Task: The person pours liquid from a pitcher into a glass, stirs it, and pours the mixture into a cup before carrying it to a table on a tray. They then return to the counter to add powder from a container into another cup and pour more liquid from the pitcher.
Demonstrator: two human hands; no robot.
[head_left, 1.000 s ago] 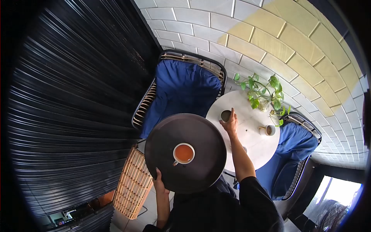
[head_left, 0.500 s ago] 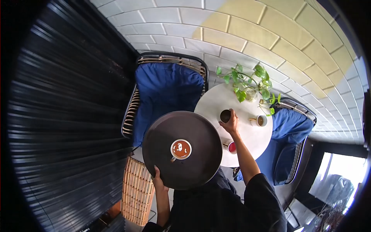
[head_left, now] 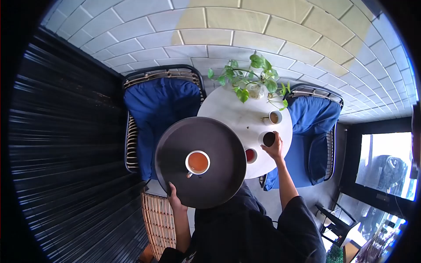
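Observation:
My left hand (head_left: 176,200) grips the near edge of a round dark tray (head_left: 219,140), its thumb over the rim. On the tray stands a white cup (head_left: 198,162) of orange-brown drink, its handle toward me. My right hand (head_left: 276,149) is closed round a cup with a dark inside (head_left: 268,139), over the right part of a round white table (head_left: 232,107). Close by are a white cup of red drink (head_left: 251,155), partly behind the tray's edge, and a white cup of brown drink (head_left: 275,117).
A leafy plant in a glass vase (head_left: 257,90) stands at the table's back edge. Blue-cushioned chairs flank the table, one at left (head_left: 162,103) and one at right (head_left: 311,114). A woven seat (head_left: 158,219) is near my left arm. Behind runs a brick wall (head_left: 219,39).
My right hand has carried the dark-inside cup rightward across the table, between the two other cups. A small dark speck shows on the tabletop. The view has shifted right.

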